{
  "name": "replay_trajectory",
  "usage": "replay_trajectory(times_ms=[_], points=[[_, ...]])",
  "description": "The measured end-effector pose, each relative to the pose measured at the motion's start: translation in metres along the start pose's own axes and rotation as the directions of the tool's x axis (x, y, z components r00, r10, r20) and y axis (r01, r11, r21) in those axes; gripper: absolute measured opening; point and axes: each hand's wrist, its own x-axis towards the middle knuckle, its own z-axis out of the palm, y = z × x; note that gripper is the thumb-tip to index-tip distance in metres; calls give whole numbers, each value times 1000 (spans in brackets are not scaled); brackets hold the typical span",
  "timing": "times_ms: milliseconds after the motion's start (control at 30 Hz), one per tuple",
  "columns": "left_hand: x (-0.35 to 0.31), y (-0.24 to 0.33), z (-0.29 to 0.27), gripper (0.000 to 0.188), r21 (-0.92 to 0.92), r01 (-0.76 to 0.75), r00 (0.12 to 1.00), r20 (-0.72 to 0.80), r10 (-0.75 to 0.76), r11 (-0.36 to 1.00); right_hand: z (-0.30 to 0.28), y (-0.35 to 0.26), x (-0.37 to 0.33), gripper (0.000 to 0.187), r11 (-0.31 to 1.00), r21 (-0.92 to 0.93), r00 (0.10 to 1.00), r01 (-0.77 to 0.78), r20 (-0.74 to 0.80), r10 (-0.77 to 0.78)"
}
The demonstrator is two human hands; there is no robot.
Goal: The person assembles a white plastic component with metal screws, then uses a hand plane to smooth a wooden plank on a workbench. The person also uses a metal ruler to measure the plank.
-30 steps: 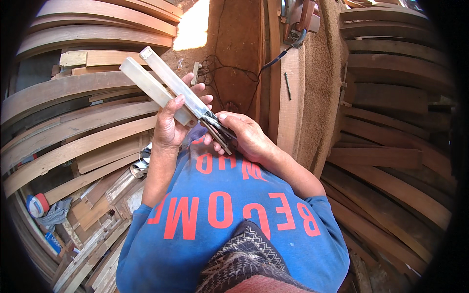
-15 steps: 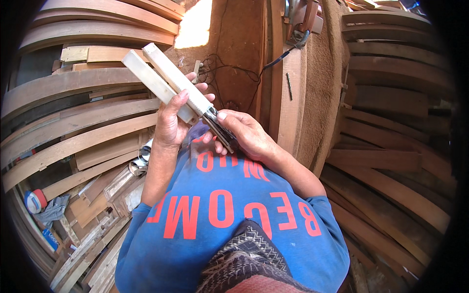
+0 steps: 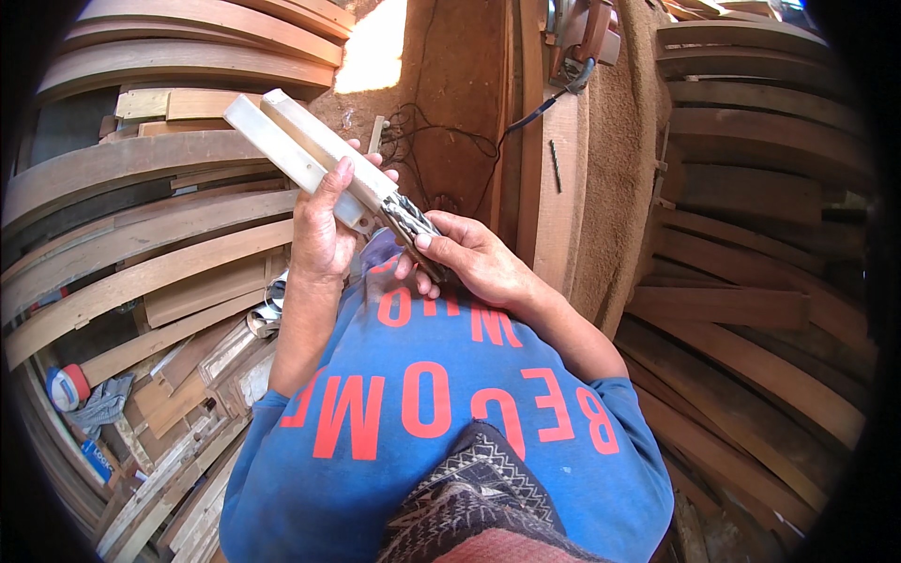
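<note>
My left hand (image 3: 322,228) is closed round a long off-white plastic case (image 3: 324,133) in two parts, which lie side by side and slant up to the left. Several dark metal drill bits (image 3: 406,216) stick out of the near end of one part. My right hand (image 3: 481,266) grips the bundle of drill bits near their lower ends, thumb on top and fingers curled beneath. Its fingertips show below the bits. A single dark drill bit (image 3: 556,166) lies apart on a pale plank to the right of the hands.
Stacked curved wooden boards (image 3: 141,178) fill the left side, and more boards (image 3: 751,253) the right. A power tool (image 3: 587,42) with a dark cable sits at the top on the plank (image 3: 560,220). Sawdust (image 3: 615,169) runs beside it. A cap (image 3: 68,387) lies at lower left.
The case has shifted slightly left and down with my left hand. My right hand has moved a little left, and more of the spiral ends of the bits now shows.
</note>
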Motion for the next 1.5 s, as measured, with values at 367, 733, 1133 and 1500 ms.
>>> replay_trajectory(times_ms=[367, 733, 1133, 1500], points=[[0, -2, -5, 53, -44, 38, 996, 84, -34, 998, -4, 3, -4, 38, 993, 110, 998, 43, 32, -47], [-1, -5, -5, 59, -183, 64, 982, 189, -29, 981, -2, 5, -3, 45, 997, 43, 998, 58, 23, -59], [-1, -8, -3, 59, -103, 42, 975, 222, -19, 994, 8, -6, -1, 34, 998, -54, 977, -13, -215, 1], [-4, -13, -2, 60, -21, 16, 975, 224, -11, 1000, 2, 4, 6, 17, 995, 96, 967, 26, -254, -1]])
